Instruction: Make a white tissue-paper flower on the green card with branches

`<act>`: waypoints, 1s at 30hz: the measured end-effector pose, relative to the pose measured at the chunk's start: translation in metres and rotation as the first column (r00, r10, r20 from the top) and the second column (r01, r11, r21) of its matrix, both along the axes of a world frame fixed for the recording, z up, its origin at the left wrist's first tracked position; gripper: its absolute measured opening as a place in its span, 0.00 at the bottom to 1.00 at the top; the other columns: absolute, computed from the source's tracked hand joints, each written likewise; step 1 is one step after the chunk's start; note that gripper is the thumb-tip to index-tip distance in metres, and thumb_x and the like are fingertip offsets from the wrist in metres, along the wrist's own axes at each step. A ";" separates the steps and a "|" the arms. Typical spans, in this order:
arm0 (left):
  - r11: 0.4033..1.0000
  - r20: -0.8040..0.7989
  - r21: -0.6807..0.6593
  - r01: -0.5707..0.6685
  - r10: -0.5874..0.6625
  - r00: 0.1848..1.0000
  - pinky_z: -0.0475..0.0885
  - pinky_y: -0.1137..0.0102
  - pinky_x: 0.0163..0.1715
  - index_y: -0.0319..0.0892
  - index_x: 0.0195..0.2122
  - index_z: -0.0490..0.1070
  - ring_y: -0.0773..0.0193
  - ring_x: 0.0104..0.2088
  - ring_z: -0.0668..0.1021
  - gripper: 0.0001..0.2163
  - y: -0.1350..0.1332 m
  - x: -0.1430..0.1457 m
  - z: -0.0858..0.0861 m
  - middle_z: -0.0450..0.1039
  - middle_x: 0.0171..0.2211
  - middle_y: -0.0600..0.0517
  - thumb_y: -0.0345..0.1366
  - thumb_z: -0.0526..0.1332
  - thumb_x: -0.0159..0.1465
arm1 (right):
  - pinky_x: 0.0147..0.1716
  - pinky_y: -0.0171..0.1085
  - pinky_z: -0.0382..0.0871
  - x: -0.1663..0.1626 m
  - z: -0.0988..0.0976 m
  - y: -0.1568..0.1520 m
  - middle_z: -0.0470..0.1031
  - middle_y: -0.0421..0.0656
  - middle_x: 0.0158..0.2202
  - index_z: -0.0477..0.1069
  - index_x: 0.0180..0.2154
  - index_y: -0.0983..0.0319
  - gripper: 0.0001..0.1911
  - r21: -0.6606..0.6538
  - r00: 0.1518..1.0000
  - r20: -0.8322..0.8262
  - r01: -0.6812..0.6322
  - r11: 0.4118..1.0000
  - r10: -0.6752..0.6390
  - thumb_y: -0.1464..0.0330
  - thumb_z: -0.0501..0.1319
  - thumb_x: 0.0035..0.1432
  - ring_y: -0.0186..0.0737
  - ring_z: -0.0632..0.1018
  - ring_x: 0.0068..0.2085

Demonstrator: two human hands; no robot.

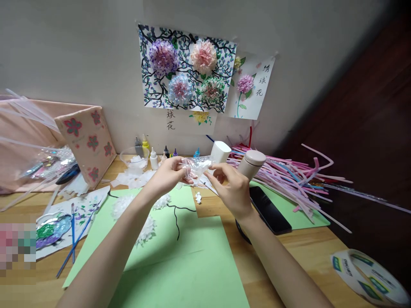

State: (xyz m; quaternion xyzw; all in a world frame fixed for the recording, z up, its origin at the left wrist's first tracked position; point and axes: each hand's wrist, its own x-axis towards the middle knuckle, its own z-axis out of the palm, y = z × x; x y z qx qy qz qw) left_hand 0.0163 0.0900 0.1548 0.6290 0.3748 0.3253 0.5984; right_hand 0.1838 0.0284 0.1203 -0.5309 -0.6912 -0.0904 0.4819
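Watching through the head camera from afar, I see both hands meet over the far edge of the green sheet (192, 256), with a clear bag (199, 161) held up between them. The left hand (171, 174) pinches its left end, thumb against fingers; the right hand (233, 183) has thumb and forefinger pressed together at its right edge, the other fingers curled in. A hold from both ends likely keeps the limp film taut and steady. I cannot make out all that is inside; some of it looks white.

Raising the bag off the table (313, 252) probably spares the white flowers (146, 229), which lie on the sheet beside the left forearm, from being brushed. Dark stems (176, 222) run near them, and a white scrap (198, 197) sits just past the sheet's edge.

The paint bottles (154, 159) stand upright along the wall, I think so they stay reachable without crowding the sheet. Two brushes (73, 248) lie crossed at the left, over paper that seems there to catch drips. To the right, the phone (270, 209), the cup (250, 166) and a heap of pipe cleaners (285, 184) sit clear of the sheet's bare front; the tape (369, 280) lies further off.
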 end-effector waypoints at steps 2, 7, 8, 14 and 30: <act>1.000 0.010 -0.011 0.016 -0.016 1.000 0.74 0.71 0.29 0.35 0.36 0.67 0.70 0.22 0.76 0.04 -0.001 0.001 -0.001 0.73 0.23 0.52 0.27 0.56 0.59 | 0.29 0.36 0.66 0.000 -0.002 0.001 0.75 0.43 0.28 0.70 0.34 0.60 0.02 0.045 1.000 -0.006 0.008 0.999 -0.008 0.70 0.59 0.59 0.38 0.73 0.27; 0.999 0.022 -0.033 0.039 -0.038 0.999 0.74 0.71 0.30 0.35 0.37 0.66 0.70 0.22 0.75 0.05 -0.002 0.005 -0.002 0.73 0.24 0.51 0.27 0.57 0.58 | 0.32 0.38 0.68 -0.001 -0.001 -0.002 0.75 0.43 0.29 0.70 0.33 0.59 0.05 0.060 1.000 0.018 -0.005 0.998 0.004 0.73 0.56 0.59 0.41 0.75 0.30; 0.999 0.020 -0.035 0.027 -0.027 0.999 0.74 0.70 0.31 0.35 0.37 0.66 0.70 0.22 0.75 0.06 -0.001 0.004 -0.003 0.73 0.24 0.51 0.28 0.57 0.58 | 0.32 0.38 0.68 0.000 -0.001 -0.002 0.75 0.43 0.30 0.70 0.33 0.59 0.05 0.051 1.000 0.022 -0.018 0.999 0.017 0.73 0.56 0.59 0.41 0.75 0.31; 0.998 0.036 0.029 -0.052 0.051 0.998 0.74 0.69 0.31 0.36 0.39 0.66 0.69 0.23 0.76 0.10 0.009 -0.009 -0.002 0.72 0.24 0.53 0.31 0.60 0.56 | 0.34 0.39 0.67 0.012 0.006 0.000 0.74 0.44 0.30 0.68 0.34 0.60 0.06 0.017 0.962 0.203 -0.191 0.981 0.184 0.75 0.55 0.59 0.42 0.73 0.34; 0.991 0.088 0.128 0.029 -0.040 0.995 0.72 0.69 0.28 0.41 0.35 0.60 0.67 0.24 0.76 0.12 0.011 -0.006 -0.009 0.74 0.24 0.52 0.36 0.63 0.55 | 0.29 0.35 0.75 0.013 0.007 0.012 0.74 0.43 0.33 0.73 0.32 0.63 0.16 -0.325 0.651 -0.746 -0.542 0.775 0.142 0.56 0.62 0.52 0.36 0.75 0.32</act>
